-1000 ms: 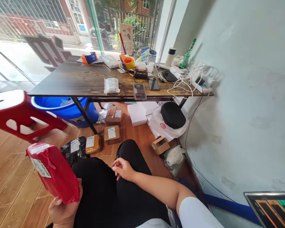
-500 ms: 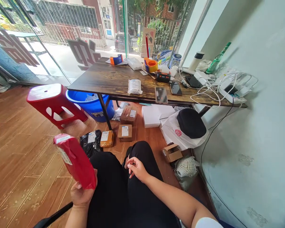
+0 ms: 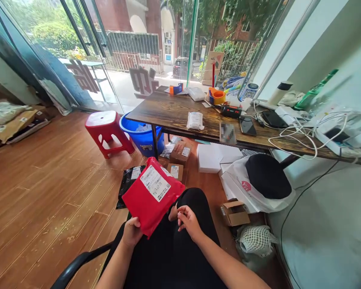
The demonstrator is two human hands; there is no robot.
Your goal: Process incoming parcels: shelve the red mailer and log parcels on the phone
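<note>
I sit in a chair with my legs in black trousers. My left hand [image 3: 132,232] grips the lower edge of a red parcel bag [image 3: 152,196] with a white shipping label facing up. The parcel lies tilted over my left knee. My right hand [image 3: 188,220] rests on my right thigh just beside the parcel's right edge, fingers loosely curled with nothing visible in them.
A dark wooden table [image 3: 180,116] ahead carries a white packet [image 3: 195,120], phones, cables and tape. Under it lie small cardboard boxes [image 3: 180,152], a black bag [image 3: 129,182], white boxes and a blue tub [image 3: 142,138]. A red stool [image 3: 106,132] stands left; the wall is right.
My left hand has swung the red parcel from my left side in over my lap, label now facing up. My head has lifted and turned left. The right hand stays on my thigh.
</note>
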